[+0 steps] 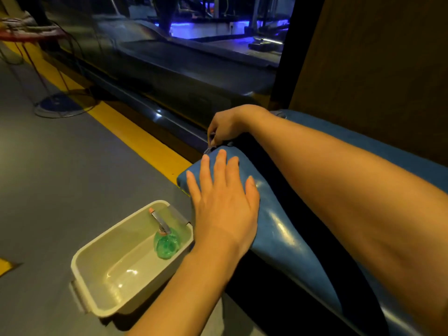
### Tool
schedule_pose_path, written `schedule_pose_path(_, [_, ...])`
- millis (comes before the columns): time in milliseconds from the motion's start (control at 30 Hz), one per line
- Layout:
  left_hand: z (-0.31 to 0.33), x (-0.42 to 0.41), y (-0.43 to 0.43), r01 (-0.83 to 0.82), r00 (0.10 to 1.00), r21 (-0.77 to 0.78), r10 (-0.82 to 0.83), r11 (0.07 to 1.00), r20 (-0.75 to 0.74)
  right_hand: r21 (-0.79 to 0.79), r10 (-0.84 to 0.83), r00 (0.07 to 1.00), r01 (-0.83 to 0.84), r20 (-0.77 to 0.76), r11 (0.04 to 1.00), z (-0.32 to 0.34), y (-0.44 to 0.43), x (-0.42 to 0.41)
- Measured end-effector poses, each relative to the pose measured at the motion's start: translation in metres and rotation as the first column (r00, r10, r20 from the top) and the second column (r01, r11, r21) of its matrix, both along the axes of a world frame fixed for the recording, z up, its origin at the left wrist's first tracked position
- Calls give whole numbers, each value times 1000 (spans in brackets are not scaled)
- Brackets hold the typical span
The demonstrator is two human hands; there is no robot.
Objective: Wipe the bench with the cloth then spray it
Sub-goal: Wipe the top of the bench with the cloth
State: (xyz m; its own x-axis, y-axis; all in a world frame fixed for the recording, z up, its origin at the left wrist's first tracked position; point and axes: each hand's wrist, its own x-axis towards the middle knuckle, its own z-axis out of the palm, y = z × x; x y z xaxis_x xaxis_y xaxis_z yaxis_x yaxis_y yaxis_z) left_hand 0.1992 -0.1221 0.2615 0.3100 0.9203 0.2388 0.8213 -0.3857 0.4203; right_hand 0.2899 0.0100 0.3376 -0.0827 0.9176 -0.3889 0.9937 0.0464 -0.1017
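Note:
The blue padded bench [278,229] runs from the lower right to the middle of the view. My left hand [223,200] lies flat on the near end of its seat, fingers spread, holding nothing. My right hand [228,127] reaches over the far end of the seat, where its fingers pinch a small grey piece of cloth [210,147] at the bench's edge; most of the cloth is hidden. A green spray bottle [167,241] with a grey and orange nozzle lies in a beige plastic tub [97,282] on the floor left of the bench.
The grey floor [60,178] carries a yellow stripe [135,139] along a dark mirrored wall [184,69]. A wire-legged stool [55,103] stands at the far left. A brown wall panel [375,69] rises behind the bench.

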Motion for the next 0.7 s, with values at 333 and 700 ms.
schedule_pose_path(333, [-12, -14, -6, -365, 344, -33, 167, 931, 924, 168, 15, 999, -23, 50, 986, -11, -34, -44])
schedule_pose_path(700, [-27, -51, -15, -61, -154, -693, 679, 718, 717, 423, -25, 992, -30, 124, 906, -23, -97, -88])
